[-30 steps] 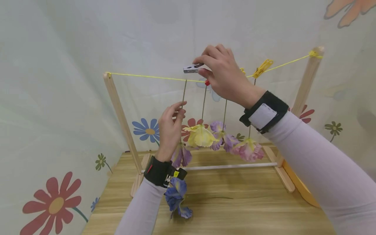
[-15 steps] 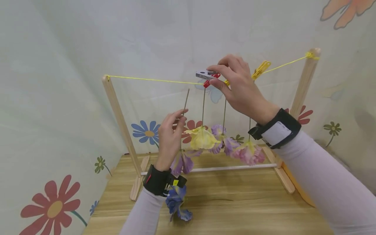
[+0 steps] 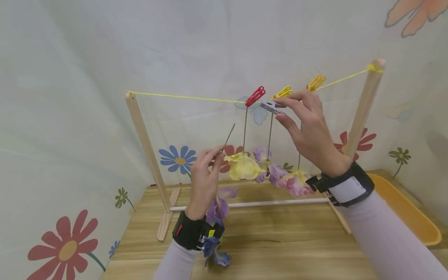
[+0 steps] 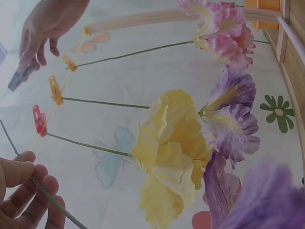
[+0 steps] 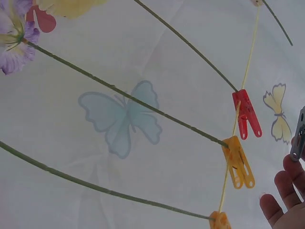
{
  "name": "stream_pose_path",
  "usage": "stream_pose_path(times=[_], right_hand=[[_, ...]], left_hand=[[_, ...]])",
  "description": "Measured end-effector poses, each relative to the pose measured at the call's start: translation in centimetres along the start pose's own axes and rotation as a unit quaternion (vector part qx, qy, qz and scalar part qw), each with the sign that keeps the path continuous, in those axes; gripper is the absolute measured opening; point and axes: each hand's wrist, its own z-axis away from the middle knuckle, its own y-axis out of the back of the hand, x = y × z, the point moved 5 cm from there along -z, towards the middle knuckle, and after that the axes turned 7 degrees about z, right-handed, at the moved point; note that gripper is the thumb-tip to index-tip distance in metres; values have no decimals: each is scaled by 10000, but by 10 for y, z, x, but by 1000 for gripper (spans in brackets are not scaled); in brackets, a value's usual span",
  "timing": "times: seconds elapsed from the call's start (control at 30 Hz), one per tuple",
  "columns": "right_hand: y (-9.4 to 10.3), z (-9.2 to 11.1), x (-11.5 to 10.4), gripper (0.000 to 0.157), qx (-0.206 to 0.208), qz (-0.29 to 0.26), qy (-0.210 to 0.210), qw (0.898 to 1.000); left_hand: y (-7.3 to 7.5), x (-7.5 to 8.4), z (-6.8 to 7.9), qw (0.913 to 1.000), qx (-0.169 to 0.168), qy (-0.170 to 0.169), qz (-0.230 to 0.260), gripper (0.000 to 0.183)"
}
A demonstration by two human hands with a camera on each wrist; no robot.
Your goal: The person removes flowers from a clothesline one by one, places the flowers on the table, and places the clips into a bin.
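Observation:
My left hand point(image 3: 203, 182) pinches the thin green stem point(image 4: 51, 199) of a purple artificial flower point(image 3: 221, 207), whose bloom hangs down beside the wrist. The stem's top end sticks up free, below the yellow line point(image 3: 189, 97). Between thumb and fingers, my right hand point(image 3: 311, 130) holds a grey clothespin point(image 3: 269, 106), in front of the line in the head view. A red clothespin point(image 3: 255, 96) fixes a yellow flower point(image 3: 243, 166) to that line. Two yellow clothespins point(image 5: 239, 162) hold a purple-and-white flower point(image 4: 233, 112) and a pink flower point(image 3: 296, 183), blooms downward.
Wooden posts point(image 3: 145, 144) at left and right carry the line, with a white rod point(image 3: 273, 203) joining their feet. A blue flower point(image 3: 221, 257) lies on the wooden table point(image 3: 280, 256) near my left wrist. At the right stands an orange tray point(image 3: 432, 235).
My right hand has moved right and down with the grey clothespin, uncovering the red one. My left hand has lowered the purple flower; its stem top has dropped away from the line and tilted right.

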Motion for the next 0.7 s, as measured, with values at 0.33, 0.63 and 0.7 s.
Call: stream_pose_path(times=[0.33,0.63,0.7], right_hand=[[16,44,14,52,357,-2,-660,9972],[26,77,32,67,697,216,-1182,9903],[31,83,35,68,754,349,-1265,9885]], left_hand=[[-7,2,21,9995,-205,-209,-126,28],[-14,0,32,9976,-519,-410,-187,28],[-15,1,34,9969,-619,-402,-279,29]])
